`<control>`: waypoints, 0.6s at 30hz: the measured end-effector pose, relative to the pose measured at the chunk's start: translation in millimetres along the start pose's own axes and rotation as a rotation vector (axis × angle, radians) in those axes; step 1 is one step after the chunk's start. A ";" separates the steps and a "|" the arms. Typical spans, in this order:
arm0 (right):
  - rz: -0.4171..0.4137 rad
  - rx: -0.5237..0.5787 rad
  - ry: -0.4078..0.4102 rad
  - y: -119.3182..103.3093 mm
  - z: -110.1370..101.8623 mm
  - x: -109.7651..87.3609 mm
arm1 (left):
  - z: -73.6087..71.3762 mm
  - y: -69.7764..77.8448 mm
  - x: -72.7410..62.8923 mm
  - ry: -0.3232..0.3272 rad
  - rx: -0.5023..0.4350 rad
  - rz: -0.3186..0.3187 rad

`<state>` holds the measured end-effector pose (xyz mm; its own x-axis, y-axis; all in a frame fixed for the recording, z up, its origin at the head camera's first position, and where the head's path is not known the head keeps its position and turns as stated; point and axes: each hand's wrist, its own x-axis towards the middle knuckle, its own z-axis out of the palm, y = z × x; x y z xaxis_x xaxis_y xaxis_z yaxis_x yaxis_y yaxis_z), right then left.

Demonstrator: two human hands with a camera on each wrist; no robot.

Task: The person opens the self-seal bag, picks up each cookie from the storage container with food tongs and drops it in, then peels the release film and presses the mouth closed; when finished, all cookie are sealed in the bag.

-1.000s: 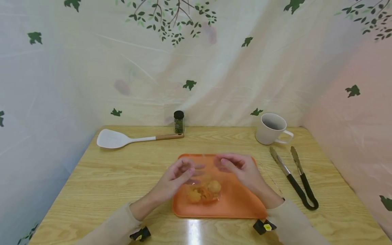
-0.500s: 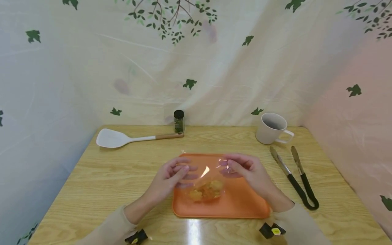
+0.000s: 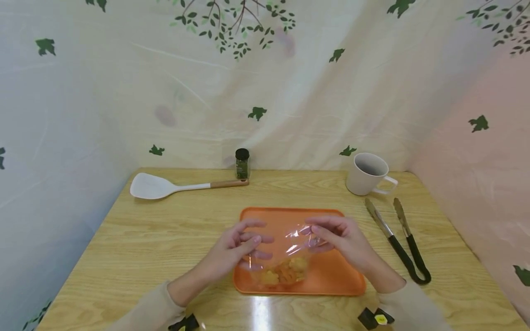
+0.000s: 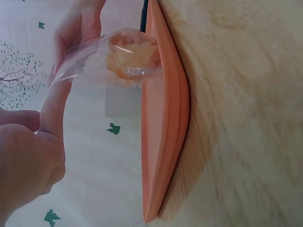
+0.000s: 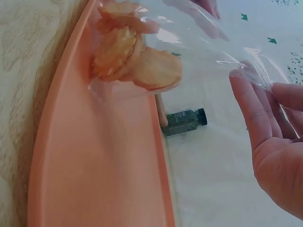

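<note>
A clear plastic bag [image 3: 296,246] hangs between both hands over the orange tray [image 3: 331,276]. Several yellow-orange crackers or chips [image 5: 156,68] lie at its bottom, their exact kind unclear. My left hand [image 3: 236,248] holds the bag's left side, the thumb in front and the fingers seen through the film. With thumb and fingertips my right hand [image 3: 345,236] pinches the upper right edge. In the left wrist view the bag's bottom [image 4: 130,56] sits at the tray's surface; whether it bears on the tray is hard to tell.
Behind the tray lies a white spatula [image 3: 153,186] with a wooden handle, beside a black-capped spice jar [image 3: 242,164]. A white mug [image 3: 366,174] stands at the back right, with black-handled tongs [image 3: 401,248] in front of it. A printed cloth [image 3: 207,92] hangs behind the table.
Both hands and the bag have come slightly nearer and lower. My right hand has moved right, away from the left, so the bag is spread wider. The crackers have shifted a little right.
</note>
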<state>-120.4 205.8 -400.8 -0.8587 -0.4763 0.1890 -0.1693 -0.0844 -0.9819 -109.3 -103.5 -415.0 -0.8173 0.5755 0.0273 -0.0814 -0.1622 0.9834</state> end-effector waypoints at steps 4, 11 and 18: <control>0.029 -0.029 0.020 2.8 0.1 0.5 | -3.2 0.1 3.8 -0.002 0.004 -0.032; 0.051 -0.100 0.063 4.9 -1.7 10.0 | -18.5 5.1 13.0 -0.018 0.122 -0.015; -0.023 -0.089 0.061 8.7 -2.0 20.8 | -30.6 11.5 22.3 -0.029 0.210 0.130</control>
<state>-140.7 196.9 -405.4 -0.8815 -0.4210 0.2139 -0.2291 -0.0149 -0.9733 -145.9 -117.1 -408.6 -0.7962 0.5839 0.1586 0.1465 -0.0682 0.9869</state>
